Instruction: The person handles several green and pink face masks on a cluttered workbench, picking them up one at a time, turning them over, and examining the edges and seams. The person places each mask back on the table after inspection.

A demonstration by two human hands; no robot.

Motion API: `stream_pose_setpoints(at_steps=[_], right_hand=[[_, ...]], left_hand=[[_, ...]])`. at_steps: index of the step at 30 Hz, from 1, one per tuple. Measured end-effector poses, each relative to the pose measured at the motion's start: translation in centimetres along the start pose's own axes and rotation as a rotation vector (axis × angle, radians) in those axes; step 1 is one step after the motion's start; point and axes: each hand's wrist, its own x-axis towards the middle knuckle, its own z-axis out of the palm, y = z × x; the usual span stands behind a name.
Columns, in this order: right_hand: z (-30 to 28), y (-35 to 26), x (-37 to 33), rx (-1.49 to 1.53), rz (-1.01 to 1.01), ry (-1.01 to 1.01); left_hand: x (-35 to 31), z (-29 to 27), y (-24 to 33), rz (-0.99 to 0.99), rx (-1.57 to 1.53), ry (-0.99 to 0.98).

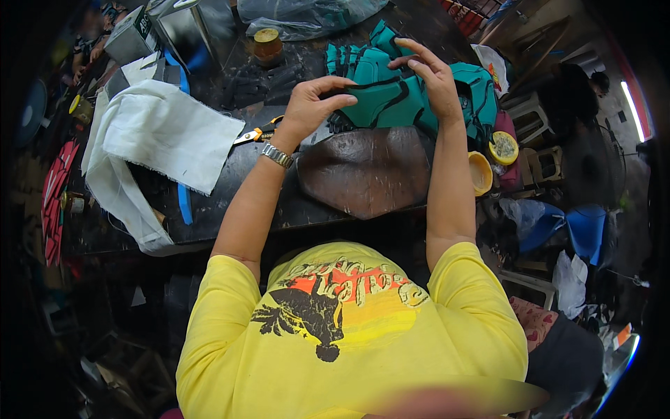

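Observation:
My left hand (310,105), with a metal watch on its wrist, has its thumb and forefinger closed on the near left edge of a teal piece with black trim (380,105). On the right side of the same piece is my right hand (436,80), its fingers bent and gripping at the upper edge. More teal pieces (474,84) with black edging lie in a heap beyond and to the right. Just left of my left wrist are scissors (257,133) with orange and black handles. Below my hands, a dark brown worn pad (366,174) lies at the table's near edge.
White cloth (164,129) covers the table's left part, over a blue strip (184,202). A brown jar (267,45) stands at the back near a clear plastic bag (314,15). Two yellow tubs (480,173), (503,148) sit by the right edge. Another person (87,49) is far left.

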Motion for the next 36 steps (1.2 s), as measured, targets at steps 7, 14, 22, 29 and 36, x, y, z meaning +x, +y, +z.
stream_pose_setpoints(at_steps=[7,14,22,29,36], right_hand=[[2.2,-1.2,-5.4,-0.072,0.011,0.135],[4.3,-3.2,-7.4,-0.075,0.028,0.173],[7.1,-6.2,-10.0,0.206,0.002,0.290],[7.8,-7.7,-11.8,0.403,0.122,0.206],[7.7,-7.5,-11.9,0.083,0.342,0.049]], left_hand=[[-2.8,-0.5,-2.0,-0.248,-0.135,0.064],[-6.8,2.0,0.3,0.279,0.703,0.460],[-10.3,6.0,2.0,-0.444,-0.868,0.154],[-10.2,6.0,3.1,-0.463,-1.197,0.163],[-10.2,5.3,2.7,-0.268,-0.977,0.138]])
